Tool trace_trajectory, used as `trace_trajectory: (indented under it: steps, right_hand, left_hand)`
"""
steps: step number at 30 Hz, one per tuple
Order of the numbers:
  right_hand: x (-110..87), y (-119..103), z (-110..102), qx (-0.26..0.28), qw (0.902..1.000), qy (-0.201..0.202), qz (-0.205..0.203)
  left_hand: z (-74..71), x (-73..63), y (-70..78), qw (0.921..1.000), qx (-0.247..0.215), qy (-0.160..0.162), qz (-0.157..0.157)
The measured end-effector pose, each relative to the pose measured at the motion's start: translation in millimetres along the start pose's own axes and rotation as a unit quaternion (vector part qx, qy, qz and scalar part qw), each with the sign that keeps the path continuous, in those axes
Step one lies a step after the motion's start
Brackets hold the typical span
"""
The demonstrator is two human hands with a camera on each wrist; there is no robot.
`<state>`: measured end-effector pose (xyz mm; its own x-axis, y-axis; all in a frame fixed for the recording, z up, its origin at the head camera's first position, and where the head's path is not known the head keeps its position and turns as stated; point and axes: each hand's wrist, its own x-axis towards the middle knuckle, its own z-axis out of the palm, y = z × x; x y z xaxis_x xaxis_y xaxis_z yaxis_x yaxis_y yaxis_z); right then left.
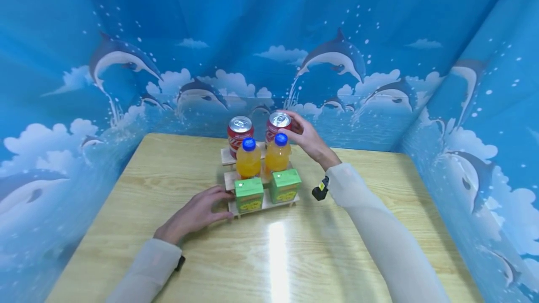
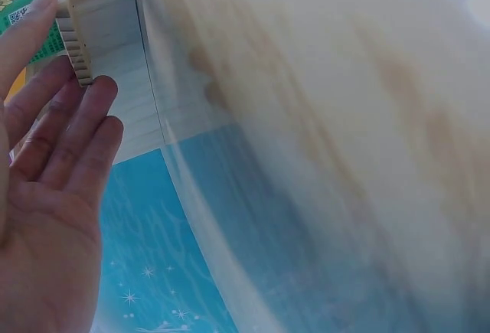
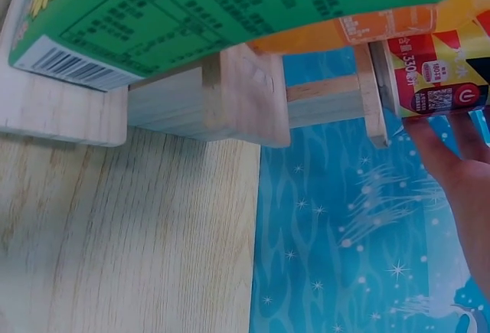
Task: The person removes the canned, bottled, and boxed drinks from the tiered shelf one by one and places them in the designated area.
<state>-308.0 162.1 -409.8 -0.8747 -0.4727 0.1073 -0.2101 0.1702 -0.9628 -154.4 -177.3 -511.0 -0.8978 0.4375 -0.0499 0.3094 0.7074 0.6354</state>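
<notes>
In the head view a small three-step wooden rack stands on the table. Two red soda cans share its top step: a left can and a right can. My right hand grips the right can, thumb in front and fingers behind; the right wrist view shows fingers against the can's printed side. Two orange drink bottles with blue caps, a left bottle and a right bottle, occupy the middle step. My left hand touches the rack's left end, fingers fairly straight.
A left green drink carton and a right green carton stand on the lowest step. The wood-grain table reaches back to a blue curtain printed with dolphins, which also hangs along both sides.
</notes>
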Motion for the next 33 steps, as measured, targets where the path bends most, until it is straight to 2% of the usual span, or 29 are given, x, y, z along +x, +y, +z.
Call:
trace_trajectory:
  steps: [7, 18, 33]
  right_hand:
    - [-1.2, -1, -2, -0.008, 0.9998, 0.018, -0.005]
    - [-11.5, -4, -18, -0.012, 0.998, 0.061, -0.01]
    - [-36.0, -6, -52, -0.014, 0.9942, 0.104, 0.025]
  left_hand:
    - [-1.3, 1.0, 1.8, 0.9999, 0.009, -0.004, 0.007]
    - [-2.6, 3.3, 2.1, 0.9999, 0.009, -0.008, 0.01]
    - [-1.9, 2.1, 2.4, 0.9995, 0.028, -0.001, 0.013]
